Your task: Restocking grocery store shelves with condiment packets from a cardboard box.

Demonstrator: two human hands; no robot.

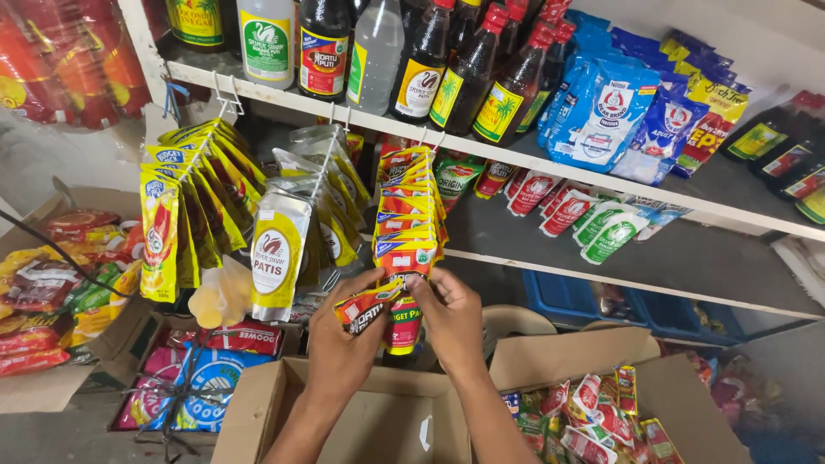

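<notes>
My left hand (342,344) holds a small red and orange sachet (365,307) by its lower end. My right hand (451,316) pinches the top of the front sachet in a hanging row of red and orange sachets (407,210), which dangles from a white hook under the shelf edge. Another sachet of the same kind (404,326) hangs between my two hands. Both forearms reach up from the bottom of the view over an open cardboard box (258,412).
Hanging rows of yellow pouches (185,206) and silver pouches (279,253) are to the left. Dark sauce bottles (468,73) and blue packets (601,107) stand on the top shelf. A box of mixed sachets (601,421) lies at lower right, snack bags (51,292) at left.
</notes>
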